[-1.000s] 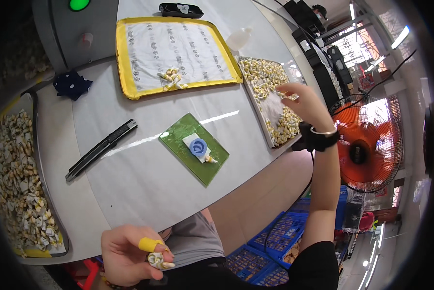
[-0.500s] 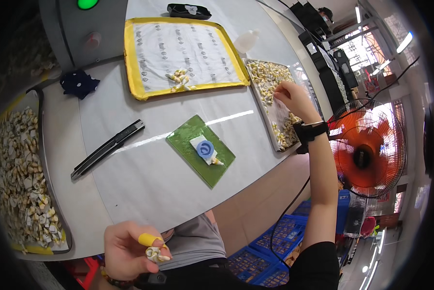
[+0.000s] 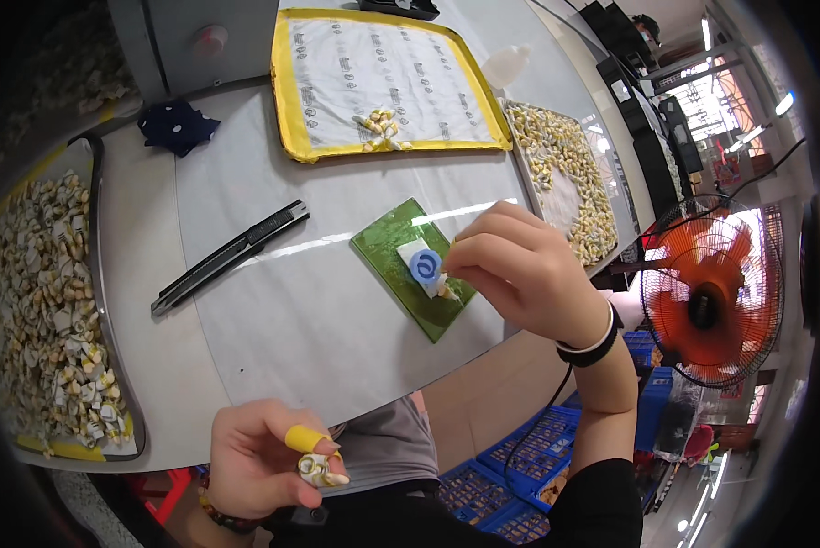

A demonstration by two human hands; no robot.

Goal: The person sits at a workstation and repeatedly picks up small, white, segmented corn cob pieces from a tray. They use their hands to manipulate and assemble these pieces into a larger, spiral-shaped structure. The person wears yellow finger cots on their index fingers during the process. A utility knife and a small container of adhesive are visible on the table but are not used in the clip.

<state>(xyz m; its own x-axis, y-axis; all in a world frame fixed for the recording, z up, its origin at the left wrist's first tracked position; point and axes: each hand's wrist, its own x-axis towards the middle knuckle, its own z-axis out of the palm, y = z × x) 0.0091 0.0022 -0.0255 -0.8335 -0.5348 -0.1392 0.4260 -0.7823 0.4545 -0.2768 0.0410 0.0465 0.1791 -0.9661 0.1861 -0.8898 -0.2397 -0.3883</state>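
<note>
1. My left hand (image 3: 255,461) is gripping a small yellow-and-white piece (image 3: 319,469) between thumb and fingers, just beyond the near edge of the table (image 3: 282,356).
2. My right hand (image 3: 529,274) is hanging over the right side of the green board (image 3: 387,242), fingertips pinched together beside the blue disc (image 3: 425,266); I cannot tell whether they are gripping anything.
3. Similar pieces are filling a tray (image 3: 100,274) at the table's left edge.
4. More are lying in another tray (image 3: 561,201) toward its right edge.
5. A few are lying near the front edge of the yellow-rimmed tray (image 3: 287,91).
</note>
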